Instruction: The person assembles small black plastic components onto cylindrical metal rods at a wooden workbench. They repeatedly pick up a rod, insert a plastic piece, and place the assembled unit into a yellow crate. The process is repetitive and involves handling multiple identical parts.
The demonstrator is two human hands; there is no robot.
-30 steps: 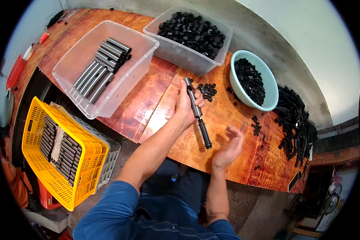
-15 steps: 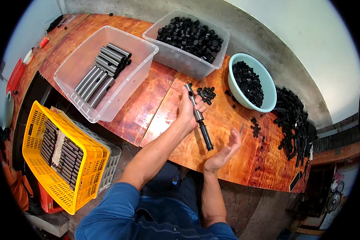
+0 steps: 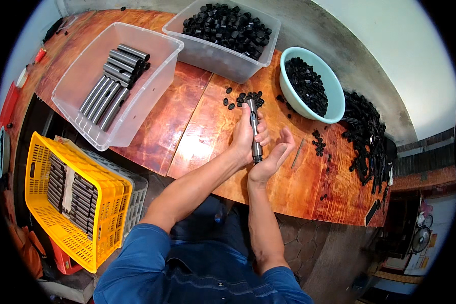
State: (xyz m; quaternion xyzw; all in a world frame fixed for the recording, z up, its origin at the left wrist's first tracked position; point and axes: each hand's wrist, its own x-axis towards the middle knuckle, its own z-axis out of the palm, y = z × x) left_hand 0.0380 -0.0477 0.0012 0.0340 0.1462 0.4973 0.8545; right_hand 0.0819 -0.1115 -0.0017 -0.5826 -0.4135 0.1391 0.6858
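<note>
My left hand [image 3: 245,136] is wrapped round a grey metal tube [image 3: 254,117] that has a hole in its side near the far end. A short black end [image 3: 257,159] of an inner part pokes out of the tube's near end. Beside that end is my right hand [image 3: 273,157], open, its palm against or very close to the black end; exact contact is hidden. Just beyond the tube lie several small black pieces [image 3: 233,106] on the wooden table [image 3: 187,137]. To the right of my right hand a thin metal rod [image 3: 298,153] rests on the tabletop.
A clear bin [image 3: 152,96] of metal tubes stands left; another clear bin [image 3: 213,50] of black caps is behind. Black pieces fill a light-blue basin [image 3: 321,118], with a black heap [image 3: 362,137] beside it. A yellow crate [image 3: 114,218] with more tubes sits below the table's left edge.
The black part, which stuck far out of the tube, is now almost wholly inside. My right hand has moved in to its end. The view has shifted slightly.
</note>
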